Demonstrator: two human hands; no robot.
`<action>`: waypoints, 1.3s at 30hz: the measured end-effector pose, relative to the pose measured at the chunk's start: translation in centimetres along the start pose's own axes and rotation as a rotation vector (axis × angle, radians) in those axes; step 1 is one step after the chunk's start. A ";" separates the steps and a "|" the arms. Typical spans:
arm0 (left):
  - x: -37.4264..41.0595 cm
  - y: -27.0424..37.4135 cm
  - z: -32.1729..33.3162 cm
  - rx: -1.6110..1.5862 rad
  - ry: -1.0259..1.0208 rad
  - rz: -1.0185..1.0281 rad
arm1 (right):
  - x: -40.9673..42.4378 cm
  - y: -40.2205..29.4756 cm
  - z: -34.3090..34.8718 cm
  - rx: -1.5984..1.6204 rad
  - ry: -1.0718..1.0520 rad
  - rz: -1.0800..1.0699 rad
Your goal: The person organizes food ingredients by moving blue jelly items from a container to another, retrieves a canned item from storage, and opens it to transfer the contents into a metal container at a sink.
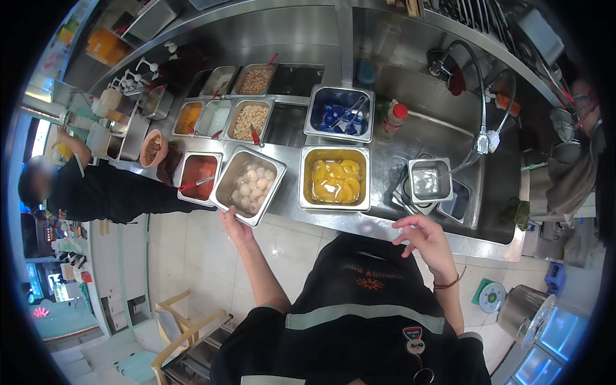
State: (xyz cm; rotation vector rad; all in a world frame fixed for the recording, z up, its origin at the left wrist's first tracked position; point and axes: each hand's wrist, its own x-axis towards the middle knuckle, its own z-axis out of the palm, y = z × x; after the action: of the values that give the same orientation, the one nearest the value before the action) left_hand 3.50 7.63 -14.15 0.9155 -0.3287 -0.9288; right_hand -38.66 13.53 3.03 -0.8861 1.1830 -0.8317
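My left hand (pixel 237 230) grips the near corner of a steel pan (pixel 226 182) of round, pale, peeled fruit in liquid (pixel 251 188). This pan is turned at an angle, its near corner beyond the counter edge. My right hand (pixel 426 243) is in front of the counter's edge, fingers apart and holding nothing. Between the hands, a deep steel pan (pixel 303 180) of yellow peach-like slices in liquid (pixel 337 182) stands on the steel counter (pixel 284 204). A small steel pan (pixel 429 179) under a running tap (pixel 482 143) holds water, resting on other pans in the sink.
A pan with blue packets (pixel 342 118) and tongs stands behind the peaches, beside a red-capped bottle (pixel 399 111). Left are a red-filled pan (pixel 198 175), several topping pans (pixel 250 120) and a pink bowl (pixel 154 148). Another person (pixel 106 187) works at far left. A wooden chair (pixel 187 332) stands behind me.
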 end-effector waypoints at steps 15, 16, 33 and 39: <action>-6.9 -3.1 8.0 0.939 0.544 0.548 | -17.2 4.2 -9.2 0.036 0.242 -0.104; -9.7 -2.8 11.6 0.950 0.525 0.661 | -19.6 5.4 -10.8 0.114 0.285 -0.140; -102.0 -4.1 40.0 -1.273 -2.064 -1.270 | -79.5 11.0 -25.3 -0.001 0.775 -1.866; -127.5 -4.9 38.2 -1.052 -2.429 -1.862 | -96.7 18.9 -33.3 0.010 0.980 -1.837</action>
State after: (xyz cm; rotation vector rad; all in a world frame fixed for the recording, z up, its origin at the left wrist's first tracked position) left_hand -96.60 88.18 20.82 1.3783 0.5306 2.1571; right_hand -87.43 103.74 20.14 -1.5542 0.8159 -2.9766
